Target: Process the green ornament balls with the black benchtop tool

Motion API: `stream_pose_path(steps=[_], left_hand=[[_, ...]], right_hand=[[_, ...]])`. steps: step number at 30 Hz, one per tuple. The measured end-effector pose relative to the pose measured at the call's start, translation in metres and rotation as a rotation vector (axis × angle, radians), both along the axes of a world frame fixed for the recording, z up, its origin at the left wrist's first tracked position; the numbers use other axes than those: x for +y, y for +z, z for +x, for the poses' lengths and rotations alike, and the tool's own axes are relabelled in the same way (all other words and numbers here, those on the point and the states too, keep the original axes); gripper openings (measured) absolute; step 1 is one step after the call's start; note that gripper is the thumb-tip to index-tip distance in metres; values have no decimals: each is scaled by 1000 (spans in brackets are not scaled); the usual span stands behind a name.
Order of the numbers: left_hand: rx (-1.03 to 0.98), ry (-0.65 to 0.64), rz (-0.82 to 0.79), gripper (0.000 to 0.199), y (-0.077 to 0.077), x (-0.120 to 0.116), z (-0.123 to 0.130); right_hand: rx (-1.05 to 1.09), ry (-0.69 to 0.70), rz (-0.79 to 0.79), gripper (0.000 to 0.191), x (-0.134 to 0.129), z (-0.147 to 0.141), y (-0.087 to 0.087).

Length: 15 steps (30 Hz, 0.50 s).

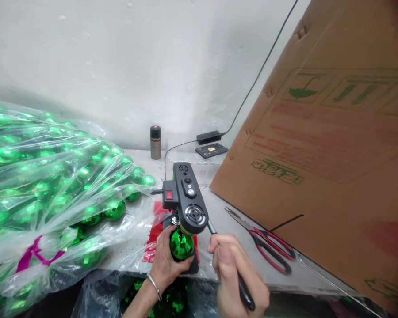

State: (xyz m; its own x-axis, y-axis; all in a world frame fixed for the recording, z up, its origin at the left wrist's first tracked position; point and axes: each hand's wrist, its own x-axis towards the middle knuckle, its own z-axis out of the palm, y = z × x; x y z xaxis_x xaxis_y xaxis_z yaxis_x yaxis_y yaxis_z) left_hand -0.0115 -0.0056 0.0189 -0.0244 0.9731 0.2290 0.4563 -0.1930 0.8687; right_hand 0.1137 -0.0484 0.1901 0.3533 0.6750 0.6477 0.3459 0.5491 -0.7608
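Observation:
My left hand (166,260), with a bangle at the wrist, is wrapped round a shiny green faceted ball ornament (181,245). The ball sits right under the front end of a black bench-top press-like machine (189,194) with a red switch on its side box. Closed around the machine's black-gripped lever (246,296) is my right hand (234,276), to the right of the ball. The ball's top is hidden by the machine head. Red sheet material (154,238) lies beneath the machine's base.
Large clear bags (53,176) of green balls fill the left. Red-and-black-handled scissors (268,247) lie right of the lever, beside a big leaning cardboard box (318,154). Behind stand a small canister (155,143), a power adapter (208,137) and a phone-like slab (211,150). More green balls (175,302) sit below the table edge.

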Motion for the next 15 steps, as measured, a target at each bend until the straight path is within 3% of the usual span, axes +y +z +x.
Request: stream_pose_path(steps=[6, 15], left_hand=[[24, 16, 21, 80, 0, -1, 1], [18, 16, 20, 81, 0, 0, 2]], right_hand=[[-44, -21, 140, 35, 2, -2, -22], [92, -64, 181, 39, 9, -9, -40]])
